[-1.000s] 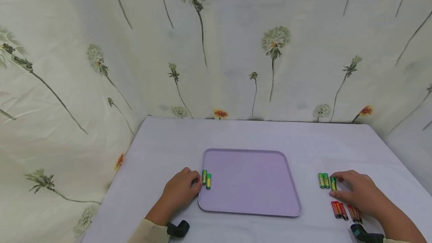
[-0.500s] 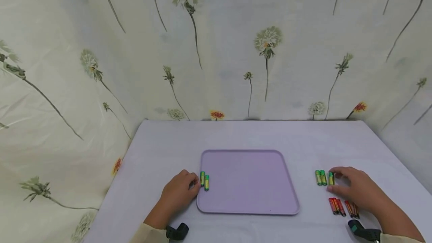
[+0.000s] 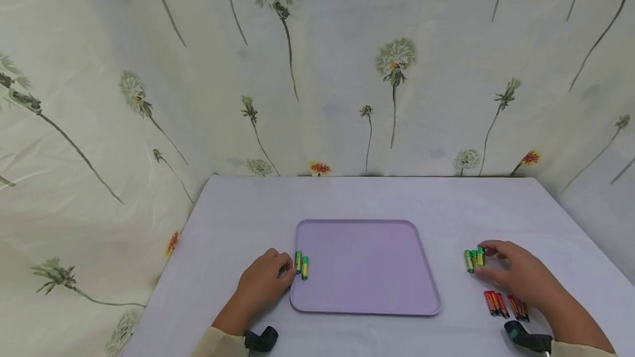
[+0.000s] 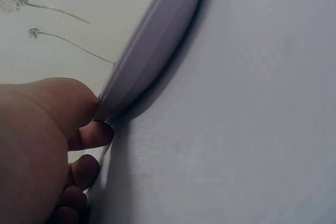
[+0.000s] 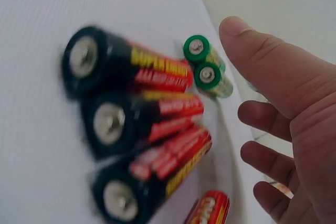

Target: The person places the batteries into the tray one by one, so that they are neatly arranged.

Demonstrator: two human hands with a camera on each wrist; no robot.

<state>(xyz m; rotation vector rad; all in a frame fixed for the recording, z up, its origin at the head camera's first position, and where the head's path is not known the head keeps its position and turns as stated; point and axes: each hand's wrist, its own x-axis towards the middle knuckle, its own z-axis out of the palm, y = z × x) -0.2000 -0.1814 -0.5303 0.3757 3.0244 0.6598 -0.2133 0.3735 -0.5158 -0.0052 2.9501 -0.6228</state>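
My left hand stays at the left edge of the purple tray; in the left wrist view its thumb and index finger pinch the tray's rim. Two green-and-yellow batteries lie side by side at that edge, right by the fingers. On the right side of the table, my right hand pinches a green battery between thumb and fingertip, close against two other green batteries. In the right wrist view the thumb hides the held battery, while the green pair shows beyond the fingers.
Several red-and-black batteries lie in two groups below my right hand; three of them loom large in the right wrist view. A white cloth covers the table. Flowered curtain hangs behind and at the left.
My right hand has moved slightly left with its green battery, bringing it from a gap's distance up against the other two green ones. My left hand has stayed at the tray's edge.
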